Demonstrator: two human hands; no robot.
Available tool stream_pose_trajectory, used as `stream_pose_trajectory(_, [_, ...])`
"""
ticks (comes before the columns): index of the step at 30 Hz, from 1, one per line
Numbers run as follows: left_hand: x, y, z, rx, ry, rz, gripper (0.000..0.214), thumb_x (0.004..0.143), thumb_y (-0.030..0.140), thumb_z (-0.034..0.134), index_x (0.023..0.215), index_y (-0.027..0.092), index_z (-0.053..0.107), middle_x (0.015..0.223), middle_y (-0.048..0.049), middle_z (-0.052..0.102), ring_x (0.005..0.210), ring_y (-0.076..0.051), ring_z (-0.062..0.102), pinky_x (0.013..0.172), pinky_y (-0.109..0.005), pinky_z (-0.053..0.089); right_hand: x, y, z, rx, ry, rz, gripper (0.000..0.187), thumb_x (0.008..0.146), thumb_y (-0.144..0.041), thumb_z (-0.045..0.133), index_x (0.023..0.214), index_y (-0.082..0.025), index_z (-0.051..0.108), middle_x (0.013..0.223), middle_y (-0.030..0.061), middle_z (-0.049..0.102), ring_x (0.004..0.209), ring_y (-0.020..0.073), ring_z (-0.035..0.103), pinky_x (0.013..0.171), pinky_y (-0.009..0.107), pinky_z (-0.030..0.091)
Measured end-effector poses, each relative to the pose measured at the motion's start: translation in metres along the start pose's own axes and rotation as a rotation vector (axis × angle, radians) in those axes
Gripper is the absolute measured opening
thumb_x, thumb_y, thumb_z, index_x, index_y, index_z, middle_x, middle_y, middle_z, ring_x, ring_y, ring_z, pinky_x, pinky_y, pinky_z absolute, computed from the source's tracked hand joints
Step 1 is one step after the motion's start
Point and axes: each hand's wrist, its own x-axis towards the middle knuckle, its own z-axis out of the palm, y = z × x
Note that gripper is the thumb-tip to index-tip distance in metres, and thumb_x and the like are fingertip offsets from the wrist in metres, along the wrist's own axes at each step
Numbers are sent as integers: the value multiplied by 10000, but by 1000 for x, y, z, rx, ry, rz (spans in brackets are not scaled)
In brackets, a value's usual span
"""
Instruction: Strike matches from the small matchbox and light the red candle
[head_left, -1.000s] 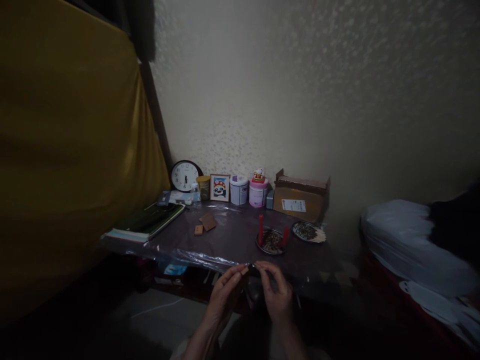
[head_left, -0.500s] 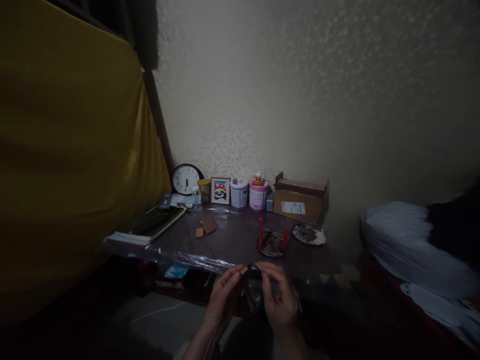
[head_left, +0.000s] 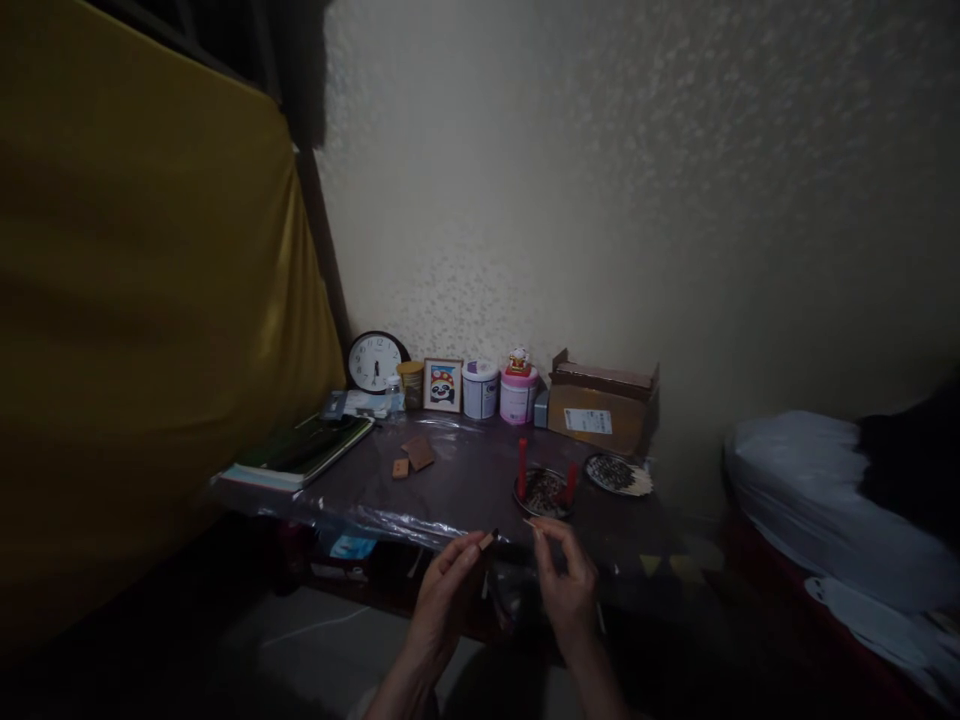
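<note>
Both my hands are raised in front of the low dark table (head_left: pixel 450 485), near its front edge. My left hand (head_left: pixel 448 588) is closed in a pinch on a small box-like thing, likely a matchbox (head_left: pixel 488 540). My right hand (head_left: pixel 566 585) is closed in a pinch on a thin pale stick (head_left: pixel 530 523), likely a match, held a short way right of the box. Just beyond my hands a round dish (head_left: pixel 543 491) carries two red candles (head_left: pixel 521 466), one upright and one leaning.
A second dish of sticks (head_left: pixel 616 473) lies right of the first. Along the wall stand a clock (head_left: pixel 373 361), a framed picture (head_left: pixel 442 384), tins (head_left: pixel 480 388) and a cardboard box (head_left: pixel 602 404). Books (head_left: pixel 300 452) lie at left by a yellow cloth (head_left: pixel 135 330); white bedding (head_left: pixel 817 490) is at right.
My right hand has drawn away to the right and slightly up from the box in my left hand; the stick's tip no longer touches it. The view shifted slightly.
</note>
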Motion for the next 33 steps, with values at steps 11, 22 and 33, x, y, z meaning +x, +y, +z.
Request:
stream_pose_trajectory(11, [-2, -3, 5, 9, -56, 27, 254, 664, 255, 710, 883, 131, 670, 895, -107, 722, 876, -219, 648, 876, -326, 423, -5, -27, -2, 21, -36, -132, 166, 832, -108, 488, 909, -209, 595, 843, 60, 670, 817, 165, 633, 728, 303, 518])
stream_pose_trajectory(22, [-5, 3, 6, 67, -23, 25, 305, 621, 293, 737, 871, 128, 676, 911, -122, 722, 907, -238, 644, 876, -329, 431, -10, 28, 9, -84, -33, 7, 138, 847, -220, 476, 835, -200, 612, 798, 45, 687, 750, 168, 649, 698, 293, 517])
stream_pose_trajectory(33, [-6, 0, -15, 48, 23, 36, 249, 641, 242, 731, 857, 130, 681, 956, -98, 700, 927, -207, 627, 906, -328, 432, 1, 21, 4, 71, 53, 101, 126, 825, -234, 521, 781, -181, 626, 798, 47, 652, 781, 173, 608, 707, 301, 499])
